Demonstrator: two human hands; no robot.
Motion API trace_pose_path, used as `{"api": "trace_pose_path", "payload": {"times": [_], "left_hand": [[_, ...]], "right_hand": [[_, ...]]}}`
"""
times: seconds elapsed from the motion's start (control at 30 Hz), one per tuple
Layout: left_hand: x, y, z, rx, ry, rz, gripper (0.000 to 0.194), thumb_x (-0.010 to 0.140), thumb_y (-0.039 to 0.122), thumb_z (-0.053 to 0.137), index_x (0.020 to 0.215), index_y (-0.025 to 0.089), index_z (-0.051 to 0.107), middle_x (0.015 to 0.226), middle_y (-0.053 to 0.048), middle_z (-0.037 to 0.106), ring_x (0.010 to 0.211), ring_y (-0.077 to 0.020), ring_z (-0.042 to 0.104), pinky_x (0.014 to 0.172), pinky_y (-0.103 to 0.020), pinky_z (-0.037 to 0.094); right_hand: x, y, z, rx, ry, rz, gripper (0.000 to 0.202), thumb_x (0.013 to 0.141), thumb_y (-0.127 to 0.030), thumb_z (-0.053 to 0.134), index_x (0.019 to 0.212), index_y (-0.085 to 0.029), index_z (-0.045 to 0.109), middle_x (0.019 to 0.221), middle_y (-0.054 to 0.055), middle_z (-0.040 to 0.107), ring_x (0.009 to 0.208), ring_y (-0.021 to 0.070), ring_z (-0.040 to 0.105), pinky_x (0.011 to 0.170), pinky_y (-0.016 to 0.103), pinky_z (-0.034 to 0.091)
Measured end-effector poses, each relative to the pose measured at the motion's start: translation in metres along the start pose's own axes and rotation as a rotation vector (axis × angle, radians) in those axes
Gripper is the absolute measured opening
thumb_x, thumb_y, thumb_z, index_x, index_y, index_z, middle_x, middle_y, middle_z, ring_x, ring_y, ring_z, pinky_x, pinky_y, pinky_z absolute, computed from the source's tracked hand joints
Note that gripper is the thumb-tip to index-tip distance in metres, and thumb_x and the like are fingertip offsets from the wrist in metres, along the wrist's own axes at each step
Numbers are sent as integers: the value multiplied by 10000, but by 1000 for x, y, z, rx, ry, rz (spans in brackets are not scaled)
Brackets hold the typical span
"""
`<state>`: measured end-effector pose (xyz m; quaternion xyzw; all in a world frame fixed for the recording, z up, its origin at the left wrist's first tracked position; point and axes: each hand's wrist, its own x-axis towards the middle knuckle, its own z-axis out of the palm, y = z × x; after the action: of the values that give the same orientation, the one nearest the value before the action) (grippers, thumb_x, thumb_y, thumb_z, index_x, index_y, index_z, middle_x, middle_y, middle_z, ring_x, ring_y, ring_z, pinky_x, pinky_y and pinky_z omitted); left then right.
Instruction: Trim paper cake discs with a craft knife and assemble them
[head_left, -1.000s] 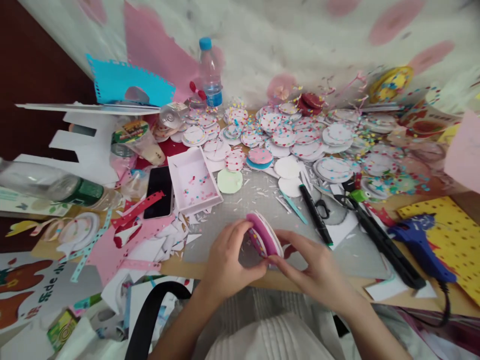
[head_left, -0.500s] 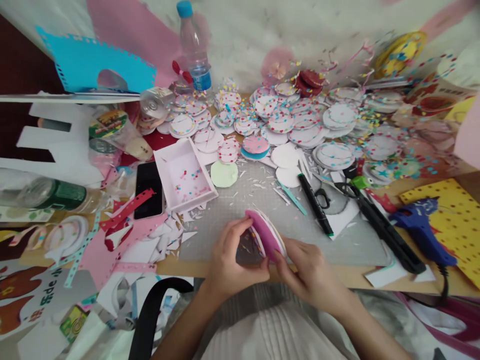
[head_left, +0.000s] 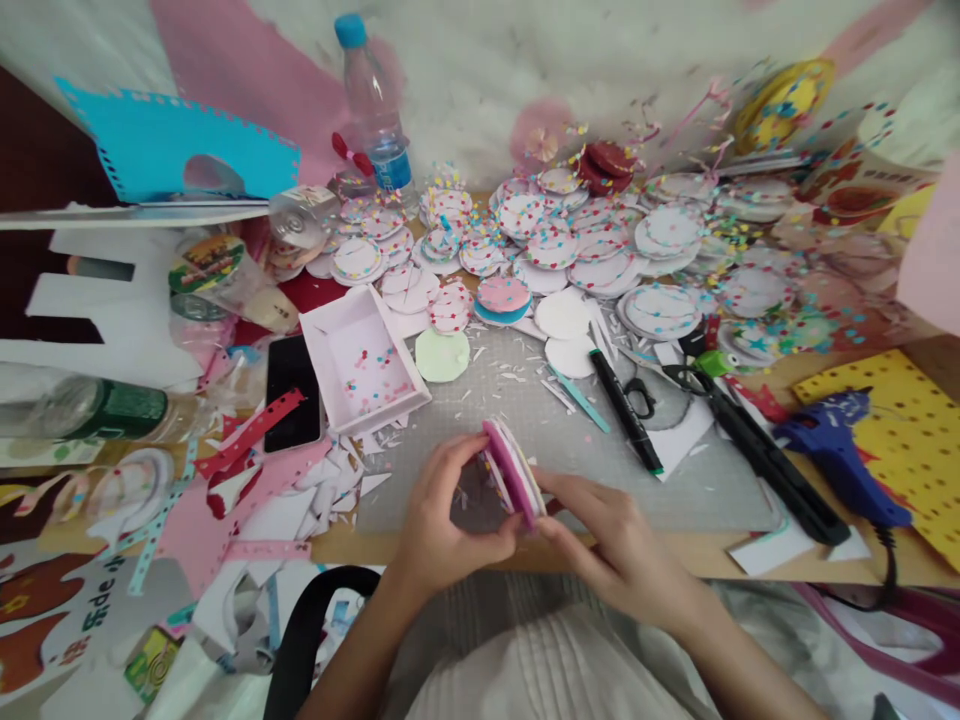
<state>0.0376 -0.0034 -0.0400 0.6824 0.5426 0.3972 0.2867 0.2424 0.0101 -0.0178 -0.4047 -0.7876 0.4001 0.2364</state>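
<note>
Two hands meet at the near edge of the tabletop (head_left: 757,545), and between them stands a stack of round paper discs (head_left: 512,470), held on edge rather than flat. At far left lie a green-labelled bottle (head_left: 90,408), pink paper scraps (head_left: 225,500) and a black phone (head_left: 292,392), with a shallow white tray (head_left: 364,360) of confetti just right of the phone. The left hand (head_left: 442,520) has its fingers (head_left: 450,465) curled onto the left face of the stack, thumb below, clamped on it. The stack's flat faces look left and right; its rim runs from upper left, away from the person, down to lower right, towards them. It shows a magenta face and pale layers along the rim. The right hand (head_left: 619,550) pinches the lower right of the rim with its fingertips (head_left: 551,485) together on it. Beneath the stack a grey cutting mat (head_left: 697,490) lies mostly bare, giving free room ahead and to the right as far as a black marker (head_left: 626,410). Further right lie black scissors (head_left: 742,440) and a blue glue gun (head_left: 840,450) beside yellow dotted paper (head_left: 907,440). Many confetti-covered discs (head_left: 600,250) crowd the far side.
</note>
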Motion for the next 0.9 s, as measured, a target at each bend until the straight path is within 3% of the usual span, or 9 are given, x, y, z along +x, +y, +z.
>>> {"api": "trace_pose_path", "payload": {"times": [0.1, 0.23, 0.3, 0.47, 0.6, 0.73, 0.83, 0.9], "left_hand": [[6, 0, -18, 66, -28, 47, 665, 667, 197, 713, 1288, 211, 477, 1229, -98, 605, 1129, -261, 594, 970, -401, 507], [19, 3, -40, 270, -168, 159, 637, 717, 213, 708, 1310, 204, 476, 1273, -104, 598, 1167, -264, 575, 1008, -415, 472], [27, 4, -46, 404, -269, 234, 584, 764, 208, 688, 1312, 205, 484, 1285, -105, 604, 1179, -275, 566, 1027, -453, 449], [43, 12, -46, 533, -429, 317, 616, 818, 251, 695, 1377, 217, 438, 1370, -113, 558, 1228, -286, 537, 1040, -475, 446], [51, 18, -43, 485, -349, 350, 573, 865, 244, 649, 1390, 241, 419, 1378, -118, 547, 1253, -265, 533, 1041, -447, 457], [44, 16, -45, 421, -127, 302, 546, 877, 234, 642, 1378, 225, 425, 1346, -123, 567, 1245, -249, 545, 1042, -418, 461], [30, 10, -43, 354, 48, 237, 262, 892, 185, 618, 1149, 225, 585, 988, -34, 713, 877, -161, 685, 794, -275, 538], [19, 6, -38, 349, 72, 210, 57, 906, 167, 594, 901, 210, 631, 666, 39, 656, 565, -97, 607, 574, -219, 469]], "right_hand": [[-8, 9, -24, 29, 79, 66, 272, 972, -248, 467, 1212, -244, 595, 973, 33, 752, 775, 147, 713, 675, 232, 564], [-23, 31, -60, -175, 593, 266, 247, 916, -315, 558, 1115, -207, 658, 837, 47, 739, 651, 163, 676, 590, 256, 544], [-29, 40, -72, -342, 748, 313, 242, 891, -329, 582, 1067, -197, 682, 861, 61, 736, 673, 172, 674, 619, 267, 539], [-36, 54, -85, -603, 744, 270, 188, 878, -292, 563, 985, -197, 685, 884, 57, 696, 640, 160, 633, 640, 280, 500], [-41, 60, -89, -649, 724, 239, 174, 879, -287, 556, 976, -208, 677, 901, 64, 694, 703, 196, 658, 677, 310, 496], [-50, 64, -93, -680, 754, 252, 187, 882, -319, 549, 955, -213, 685, 917, 84, 714, 818, 239, 687, 758, 341, 508], [-59, 65, -97, -723, 857, 362, 188, 861, -343, 596, 962, -228, 703, 818, 79, 733, 769, 248, 704, 698, 332, 524], [-65, 66, -101, -642, 923, 410, 216, 859, -294, 586, 1035, -233, 697, 774, 72, 739, 647, 227, 700, 576, 307, 516]]}}
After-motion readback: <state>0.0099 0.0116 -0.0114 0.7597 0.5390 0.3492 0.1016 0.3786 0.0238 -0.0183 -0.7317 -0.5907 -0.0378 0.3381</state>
